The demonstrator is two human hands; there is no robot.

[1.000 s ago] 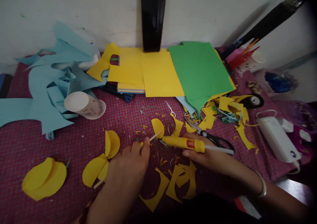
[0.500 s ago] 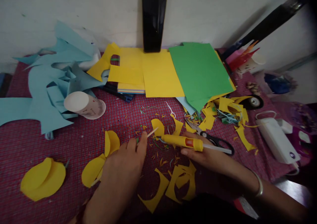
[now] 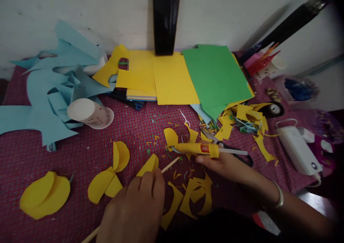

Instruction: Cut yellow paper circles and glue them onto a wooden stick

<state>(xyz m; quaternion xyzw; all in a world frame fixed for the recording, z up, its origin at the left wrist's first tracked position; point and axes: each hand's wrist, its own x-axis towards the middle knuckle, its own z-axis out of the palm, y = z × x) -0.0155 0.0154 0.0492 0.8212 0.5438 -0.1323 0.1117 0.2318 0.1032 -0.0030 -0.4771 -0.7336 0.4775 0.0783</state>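
My left hand (image 3: 137, 203) is closed around a thin wooden stick (image 3: 170, 165), whose tip points right and whose other end shows below the hand. A folded yellow paper piece (image 3: 149, 164) lies against those fingers; whether it is attached to the stick I cannot tell. In my right hand (image 3: 224, 166) is a yellow hot glue gun (image 3: 197, 149), nozzle to the left, with a clear glue stick (image 3: 233, 151) out of its back. The nozzle is just above the wooden stick's tip. Folded yellow paper rounds (image 3: 45, 196) lie on the cloth to the left.
Scissors (image 3: 242, 157) lie partly behind my right hand. A paper cup (image 3: 90, 113) rests tilted beside light blue paper cuttings (image 3: 53, 85). Yellow sheets (image 3: 174, 81) and a green sheet (image 3: 217, 78) are at the back, below a leaning phone (image 3: 166, 20). A white power adapter (image 3: 298, 151) sits at right.
My left hand and the wooden stick have moved down and slightly right, bringing the tip below the nozzle. The folded yellow piece now shows beside the fingers. My right hand has barely moved.
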